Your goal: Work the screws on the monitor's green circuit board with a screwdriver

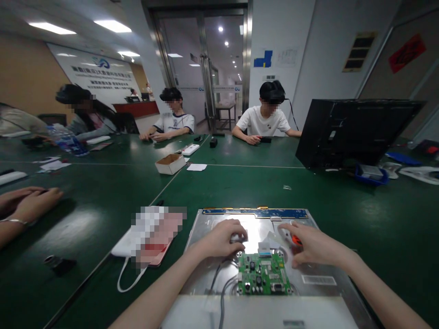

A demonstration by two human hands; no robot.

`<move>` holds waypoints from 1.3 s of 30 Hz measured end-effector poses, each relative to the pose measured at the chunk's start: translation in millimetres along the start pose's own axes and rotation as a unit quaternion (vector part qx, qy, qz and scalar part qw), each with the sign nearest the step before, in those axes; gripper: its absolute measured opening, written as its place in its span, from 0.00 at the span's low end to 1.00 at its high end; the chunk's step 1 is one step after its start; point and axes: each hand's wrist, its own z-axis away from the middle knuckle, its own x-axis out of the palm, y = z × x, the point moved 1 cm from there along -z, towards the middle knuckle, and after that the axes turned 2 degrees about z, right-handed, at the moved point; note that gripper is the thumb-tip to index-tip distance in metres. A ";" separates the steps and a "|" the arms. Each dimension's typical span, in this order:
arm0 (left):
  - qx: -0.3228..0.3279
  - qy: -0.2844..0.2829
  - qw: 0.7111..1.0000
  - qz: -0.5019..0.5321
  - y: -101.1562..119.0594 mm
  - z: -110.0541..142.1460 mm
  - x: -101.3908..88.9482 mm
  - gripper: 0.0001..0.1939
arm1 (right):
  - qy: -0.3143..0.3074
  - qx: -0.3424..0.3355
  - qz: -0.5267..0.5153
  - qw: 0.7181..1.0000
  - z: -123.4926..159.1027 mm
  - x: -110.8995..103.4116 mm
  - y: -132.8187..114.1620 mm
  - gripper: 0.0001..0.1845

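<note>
1. Left: white device (pixel 125 240) on green surface (pixel 96 219), untouched.
2. Left hand (pixel 226 237): fingers curled low over the panel, just beyond the board; can't tell if grasping.
3. Grey cables (pixel 222 299) run from the board's left side toward near edge; look connected.
4. Middle, near: metal panel (pixel 259 226) lies flat; green board (pixel 262 274) sits on it, uncovered. Ribbon (pixel 264 252) meets board's far edge; seating unclear. Far-edge blue strip (pixel 247 213) also exposed.
5. Right hand (pixel 305 244): seems to grasp orange-and-white object (pixel 296 239), over panel's right half.
</note>
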 end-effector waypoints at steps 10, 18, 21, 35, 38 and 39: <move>-0.019 0.019 0.999 0.031 -4.3 -3.9 6.2 0.04 | 0.043 -0.078 -0.059 0.994 -10.4 7.9 5.6 0.07; -0.024 0.034 0.999 0.002 -4.3 -3.2 7.0 0.04 | 0.106 -0.049 -0.025 0.993 -9.1 9.1 16.3 0.24; -0.027 0.035 0.999 -0.011 -3.6 -2.9 7.1 0.05 | 0.106 -0.058 -0.012 0.993 -11.6 9.7 15.3 0.19; -0.033 0.028 0.999 -0.003 -3.2 -1.9 5.8 0.04 | 0.133 -0.054 -0.030 0.989 -14.8 13.8 11.6 0.08; -0.029 0.027 0.999 0.001 -2.4 -1.4 5.4 0.04 | 0.125 -0.062 -0.023 0.990 -14.5 13.6 10.5 0.09; -0.028 0.028 0.999 0.003 -2.1 -1.3 5.2 0.04 | 0.125 -0.063 -0.024 0.990 -14.1 13.2 10.3 0.09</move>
